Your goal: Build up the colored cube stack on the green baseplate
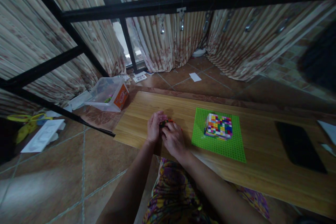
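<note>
Between my two hands, near the front edge of the wooden board, is a small cluster of coloured building bricks (167,123), mostly covered by fingers. My left hand (154,127) curves round its left side. From the right, my right hand (173,137) reaches over the cluster with bent fingers; exactly which bricks it grips is hidden. To the right, a green baseplate (199,136) lies flat. On it stands a block of stacked bricks (218,126) with a many-coloured top of white, yellow, red, blue, purple and green.
The wooden board (262,140) is the low work surface. A dark flat tablet-like thing (300,147) lies at its right. A clear plastic bin (109,94) with an orange label stands on the floor beyond the left end. A black metal frame (147,12) crosses above.
</note>
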{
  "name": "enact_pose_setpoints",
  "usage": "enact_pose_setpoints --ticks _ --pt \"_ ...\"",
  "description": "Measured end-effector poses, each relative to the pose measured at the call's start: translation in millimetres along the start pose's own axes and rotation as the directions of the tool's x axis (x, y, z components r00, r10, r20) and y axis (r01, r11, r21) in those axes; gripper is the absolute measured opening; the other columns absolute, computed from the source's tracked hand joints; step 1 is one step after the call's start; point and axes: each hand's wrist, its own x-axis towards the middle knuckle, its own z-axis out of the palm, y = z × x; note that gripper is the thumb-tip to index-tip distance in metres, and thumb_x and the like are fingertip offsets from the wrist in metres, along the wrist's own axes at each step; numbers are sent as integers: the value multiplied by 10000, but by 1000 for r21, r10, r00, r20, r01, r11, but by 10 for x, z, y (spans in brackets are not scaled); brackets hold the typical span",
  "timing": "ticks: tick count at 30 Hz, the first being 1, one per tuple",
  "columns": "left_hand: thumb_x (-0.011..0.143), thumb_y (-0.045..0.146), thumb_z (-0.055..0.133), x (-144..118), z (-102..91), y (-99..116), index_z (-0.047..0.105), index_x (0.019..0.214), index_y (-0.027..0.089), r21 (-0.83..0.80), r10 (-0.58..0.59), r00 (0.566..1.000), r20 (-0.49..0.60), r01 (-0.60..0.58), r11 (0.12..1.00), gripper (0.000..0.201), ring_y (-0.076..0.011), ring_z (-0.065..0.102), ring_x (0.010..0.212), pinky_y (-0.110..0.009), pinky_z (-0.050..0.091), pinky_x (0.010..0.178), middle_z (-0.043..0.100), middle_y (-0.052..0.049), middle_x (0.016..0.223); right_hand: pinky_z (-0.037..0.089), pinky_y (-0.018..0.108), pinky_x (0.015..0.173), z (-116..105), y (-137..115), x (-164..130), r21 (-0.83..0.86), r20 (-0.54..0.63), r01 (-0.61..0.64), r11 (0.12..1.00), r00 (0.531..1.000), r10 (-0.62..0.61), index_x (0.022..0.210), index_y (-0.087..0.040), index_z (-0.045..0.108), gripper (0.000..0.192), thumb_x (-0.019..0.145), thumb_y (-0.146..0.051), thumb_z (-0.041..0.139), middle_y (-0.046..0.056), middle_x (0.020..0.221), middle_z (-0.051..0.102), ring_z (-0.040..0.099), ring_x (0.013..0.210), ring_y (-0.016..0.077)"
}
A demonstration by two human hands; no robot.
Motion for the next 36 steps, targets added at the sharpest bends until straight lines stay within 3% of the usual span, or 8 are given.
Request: enact_pose_setpoints --ticks 11,19,28,32,36 --pt "872 571 487 -14 27 45 646 1034 163 -19 -22 1000 -7 22 1000 467 -169 670 808 -323 514 844 711 -61 859 419 395 880 -20 -40 25 -55 65 2 999 998 2 853 -174 662 100 872 -159 564 103 1001 614 491 986 250" --pt "882 573 456 25 -11 7 643 1024 169 31 11 1000 0 -11 999 468 -179 680 816 -341 519 848 715 -64 860 420 397 821 70 -51 43 -199 29 94 976 996 -90 876 -172 666 180 906 -119 496 91 961 621 493 945 256" --pt "873 595 445 24 -9 39 635 1056 157 63 4 1000 0 -4 998 511 -175 686 818 -336 519 851 722 -76 877 427 405 852 50 -54 80 -190 15 111 976 994 -110 912 -164 673 191 922 -137 484 102 969 627 503 951 247" --pt "888 582 419 30 -4 41 639 1066 160 91 15 1000 -5 -15 996 508 -183 690 858 -344 515 873 728 -79 898 437 374 844 -93 -79 58 -132 -23 69 989 997 -72 847 -183 653 160 923 -165 513 73 969 631 517 948 225" --pt "900 568 412 53 9 31 648 1024 166 79 16 1000 -5 -15 997 482 -188 692 873 -343 522 865 727 -81 879 441 335 862 -451 -57 -136 52 -136 -19 998 990 26 870 -215 640 170 950 -217 491 47 1000 639 537 942 188"
